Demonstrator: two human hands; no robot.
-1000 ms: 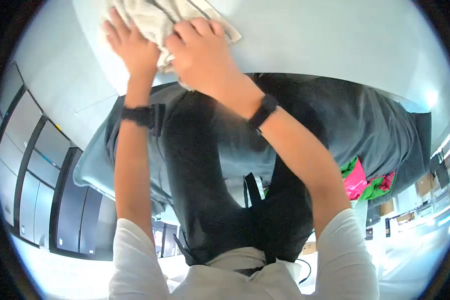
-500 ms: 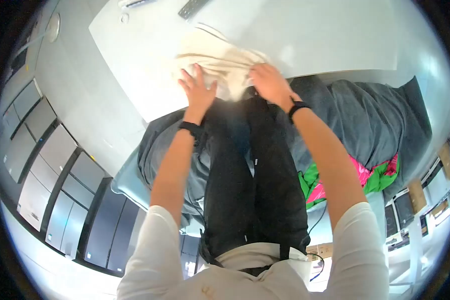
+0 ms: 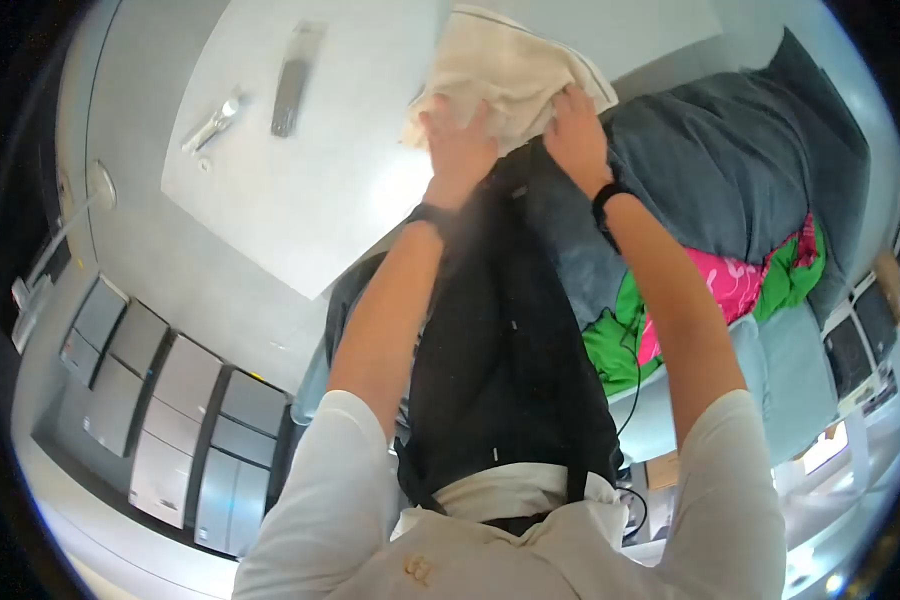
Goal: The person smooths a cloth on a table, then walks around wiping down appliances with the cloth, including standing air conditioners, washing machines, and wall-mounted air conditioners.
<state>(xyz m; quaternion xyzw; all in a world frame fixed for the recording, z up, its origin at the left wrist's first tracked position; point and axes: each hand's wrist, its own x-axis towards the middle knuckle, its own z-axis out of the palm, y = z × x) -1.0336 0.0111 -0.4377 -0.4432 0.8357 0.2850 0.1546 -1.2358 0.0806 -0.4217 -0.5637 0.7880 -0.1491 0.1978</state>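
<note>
A cream cloth (image 3: 505, 62) with a dark line along its edge lies wrinkled on the white table (image 3: 345, 190), close to my lap. My left hand (image 3: 460, 150) rests on its near left part, fingers spread and slightly blurred. On the right side of the cloth, my right hand (image 3: 578, 140) lies with its fingers stretched over the fabric near a raised fold. Both wrists wear dark bands.
A dark slim remote-like object (image 3: 290, 95) and a clear tube-like item (image 3: 210, 125) lie on the table. Beside my legs are a grey blanket (image 3: 710, 170) and a pink-and-green cloth (image 3: 715, 285). Grey cabinets (image 3: 175, 430) stand at the left.
My view has turned, so the table items show further in. The cloth looks more spread out. My right hand has gone from a closed grip on the cloth to straighter fingers.
</note>
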